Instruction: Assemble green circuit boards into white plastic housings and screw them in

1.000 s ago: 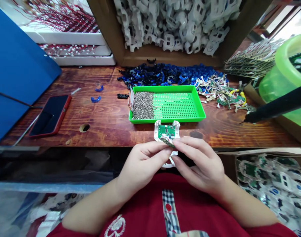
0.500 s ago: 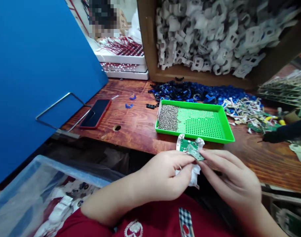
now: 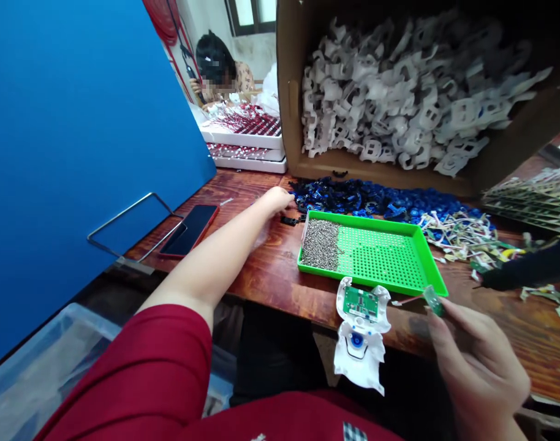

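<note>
The left hand (image 3: 279, 199), a moment earlier beside the right hand (image 3: 482, 358), had stretched to the blue parts (image 3: 376, 201); I could not tell its opening or grip. The right hand pinched the small board (image 3: 433, 302) in nearly closed fingertips, the housing (image 3: 359, 371) lying open, unheld, at the edge of the counter (image 3: 273, 263); I judged two-handed board work interrupted.

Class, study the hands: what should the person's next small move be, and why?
Probably, the left hand should pick one piece from the pile of glossy blue and black plastic parts: it is at the pile's left edge, grip unclear, while the right hand holds a small green circuit board.
</note>
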Demonstrator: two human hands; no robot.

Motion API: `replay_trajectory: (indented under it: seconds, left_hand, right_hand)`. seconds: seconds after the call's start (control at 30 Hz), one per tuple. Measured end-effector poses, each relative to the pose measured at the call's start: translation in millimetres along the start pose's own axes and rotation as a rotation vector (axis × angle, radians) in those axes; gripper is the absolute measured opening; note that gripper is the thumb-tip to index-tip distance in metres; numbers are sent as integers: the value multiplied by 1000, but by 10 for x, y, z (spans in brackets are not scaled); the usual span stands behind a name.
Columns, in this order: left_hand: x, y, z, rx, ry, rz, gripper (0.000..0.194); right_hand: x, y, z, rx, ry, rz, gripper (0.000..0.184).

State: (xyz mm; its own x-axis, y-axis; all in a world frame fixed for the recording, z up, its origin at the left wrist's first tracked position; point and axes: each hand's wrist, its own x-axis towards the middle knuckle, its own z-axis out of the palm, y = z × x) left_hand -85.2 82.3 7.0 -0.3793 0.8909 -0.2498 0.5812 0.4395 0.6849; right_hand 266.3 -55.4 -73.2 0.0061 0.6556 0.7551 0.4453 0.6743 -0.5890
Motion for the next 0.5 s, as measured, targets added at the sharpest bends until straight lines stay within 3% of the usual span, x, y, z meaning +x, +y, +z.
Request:
replay_trajectory:
  seconds: [0.13, 0.3, 0.5]
  left_hand:
    - [260, -9, 137, -19, -77, -114, 33]
    - [330, 26, 178, -94, -86, -168, 33]
    - [137, 50, 5, -254, 64, -17, 31]
  right_hand:
    - [-4, 8, 27, 38, -47, -74, 52]
    - [-21, 28, 9, 26, -82, -69, 51]
    - [-28, 48, 8, 36, -62, -27, 48]
